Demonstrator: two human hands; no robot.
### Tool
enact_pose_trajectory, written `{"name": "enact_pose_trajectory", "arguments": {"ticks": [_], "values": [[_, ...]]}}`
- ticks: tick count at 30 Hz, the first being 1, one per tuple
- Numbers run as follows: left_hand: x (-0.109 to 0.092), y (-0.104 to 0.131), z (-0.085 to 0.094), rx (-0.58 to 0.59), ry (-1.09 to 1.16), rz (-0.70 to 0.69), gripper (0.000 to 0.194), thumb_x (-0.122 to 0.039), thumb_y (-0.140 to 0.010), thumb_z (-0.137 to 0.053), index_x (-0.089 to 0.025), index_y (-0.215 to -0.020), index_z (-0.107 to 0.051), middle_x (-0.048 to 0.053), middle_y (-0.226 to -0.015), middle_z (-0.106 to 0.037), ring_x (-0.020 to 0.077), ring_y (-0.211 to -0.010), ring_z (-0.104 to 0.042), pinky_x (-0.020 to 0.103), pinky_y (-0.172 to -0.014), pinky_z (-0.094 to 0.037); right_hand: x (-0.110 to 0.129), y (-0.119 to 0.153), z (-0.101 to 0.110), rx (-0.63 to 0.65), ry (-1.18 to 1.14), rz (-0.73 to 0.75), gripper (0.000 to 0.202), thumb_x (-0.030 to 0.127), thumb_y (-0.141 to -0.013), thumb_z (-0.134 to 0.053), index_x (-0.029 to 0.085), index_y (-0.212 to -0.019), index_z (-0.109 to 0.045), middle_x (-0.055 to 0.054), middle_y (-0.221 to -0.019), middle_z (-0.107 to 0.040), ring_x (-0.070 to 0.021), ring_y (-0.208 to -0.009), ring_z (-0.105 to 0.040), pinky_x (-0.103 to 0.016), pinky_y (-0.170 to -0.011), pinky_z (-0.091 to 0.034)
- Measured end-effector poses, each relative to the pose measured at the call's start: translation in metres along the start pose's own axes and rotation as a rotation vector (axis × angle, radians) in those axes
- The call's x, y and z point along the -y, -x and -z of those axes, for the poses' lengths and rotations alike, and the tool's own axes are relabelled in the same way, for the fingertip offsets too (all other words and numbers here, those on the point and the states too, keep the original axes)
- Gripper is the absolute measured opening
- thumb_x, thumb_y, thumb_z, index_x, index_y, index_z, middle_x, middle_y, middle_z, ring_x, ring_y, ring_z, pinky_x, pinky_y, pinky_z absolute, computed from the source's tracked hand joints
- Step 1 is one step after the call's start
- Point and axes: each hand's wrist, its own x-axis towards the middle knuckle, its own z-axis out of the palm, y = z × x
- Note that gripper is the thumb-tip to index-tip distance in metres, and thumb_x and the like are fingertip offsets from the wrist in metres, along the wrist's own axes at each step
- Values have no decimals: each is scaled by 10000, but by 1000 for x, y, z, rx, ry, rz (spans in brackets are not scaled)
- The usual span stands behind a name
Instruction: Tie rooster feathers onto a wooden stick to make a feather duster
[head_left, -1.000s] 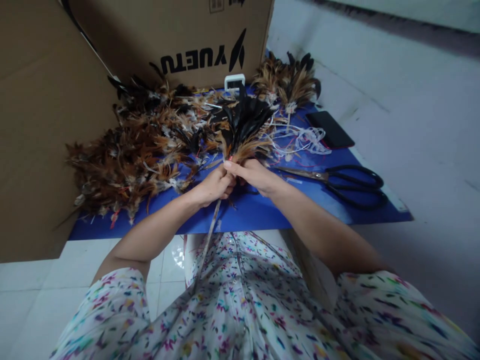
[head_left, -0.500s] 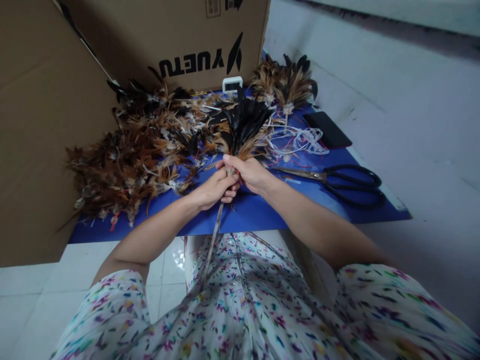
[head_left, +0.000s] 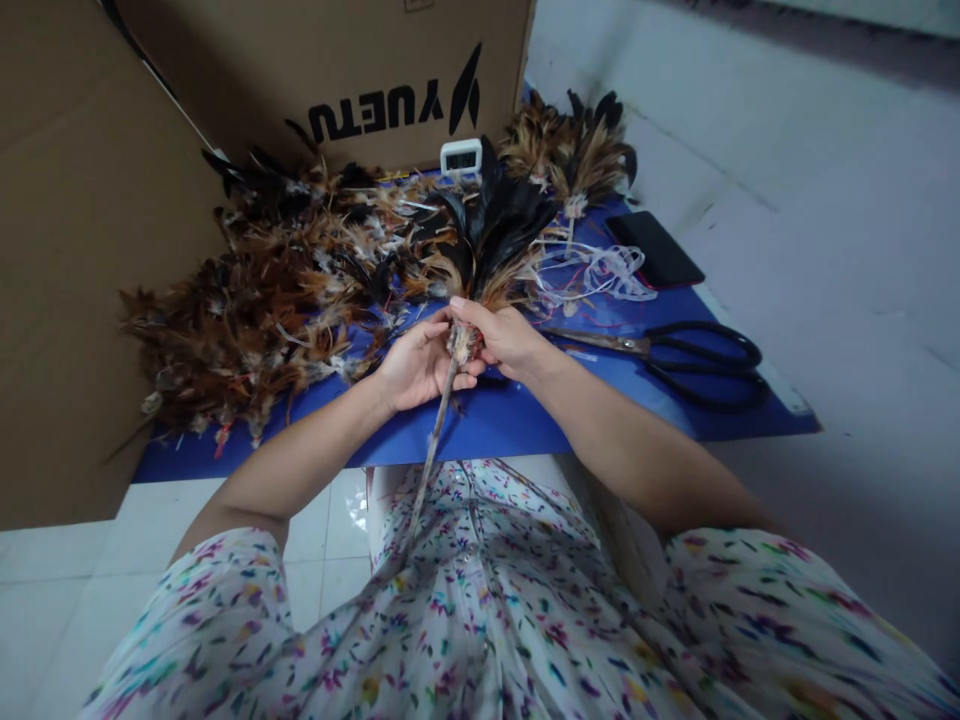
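Item, centre of the frame: one feather bunch [head_left: 514, 220], black plumes fanned upward above shorter tan ones, its base set against the top of a slender stick [head_left: 433, 440] that runs down toward the patterned clothing. Right hand [head_left: 514, 342]: fingers closed around the base of that bunch, thumb uppermost. Left hand [head_left: 420, 365]: fingers loosely spread, cupped behind the stick beside the pale, ragged binding [head_left: 463, 345]; how firmly they bear on it I cannot tell from where I stand. Step in hand, as I judge it: turning and checking the bound base; the next move would seem to call for a steady right-hand pinch while the left fingers settle round the stick. Also on the blue tabletop [head_left: 510, 435]: a heap of loose feathers [head_left: 255, 290], centre left, near the left hand and likely to snag or mix in; black-handled scissors [head_left: 637, 346], right of centre, blades toward the right wrist, the chief obstacle on that side; a tangle of white strip [head_left: 615, 272]; a dark phone [head_left: 656, 248]; more bunches [head_left: 589, 165], upper right; a white-framed device [head_left: 460, 157] before a cardboard box [head_left: 360, 60], upper centre.
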Motion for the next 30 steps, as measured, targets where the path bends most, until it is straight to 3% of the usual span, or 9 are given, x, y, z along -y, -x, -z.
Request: {"name": "enact_pose_trajectory", "arguments": {"ticks": [3,8,16,20,24,30], "values": [[2,-1,-1,22,-2,33,356,-374,-967,-388,-106,-905,-613,119,-767,-660,123,-540,-574,221,-497,-486,1,1,1,48,-63,-1,488,635,-711,-704,161,-620,-629,-2,-457,-577,-71,-353,-438,-205,-334,-333],[4,1,-1,38,-33,61,392,-385,-987,-382,-110,-830,-614,64,-682,-575,51,-432,-399,152,-401,-330,4,2,3,167,-142,44,464,612,-653,-766,172,-793,-723,-6,-660,-682,-106,-584,-599,-218,-563,-506],[2,5,2,147,-69,59,227,-368,-917,-560,-144,-922,-594,-54,-604,-343,42,-417,-299,134,-373,-253,0,-3,12,265,-75,89,494,609,-692,-736,151,-877,-743,-2,-756,-660,-90,-683,-539,-214,-641,-448],[1,7,-1,109,-136,11,248,-381,-860,-653,-161,-867,-538,-85,-587,-257,31,-413,-245,116,-365,-216,-3,-5,10,234,-118,93,494,619,-686,-743,143,-815,-726,2,-698,-619,-104,-674,-527,-253,-691,-462],[-4,8,-1,54,-191,-58,324,-421,-820,-701,-175,-848,-491,-98,-578,-251,20,-406,-203,110,-361,-189,-3,-6,11,215,-162,193,405,539,-738,-750,146,-705,-657,12,-681,-581,-103,-692,-525,-259,-717,-453],[-7,7,2,0,-254,-138,406,-462,-787,-729,-186,-819,-434,-112,-574,-247,5,-397,-175,106,-359,-154,-2,-9,11,209,-142,260,366,489,-722,-778,152,-764,-641,8,-735,-591,-113,-726,-537,-259,-706,-456]]}}
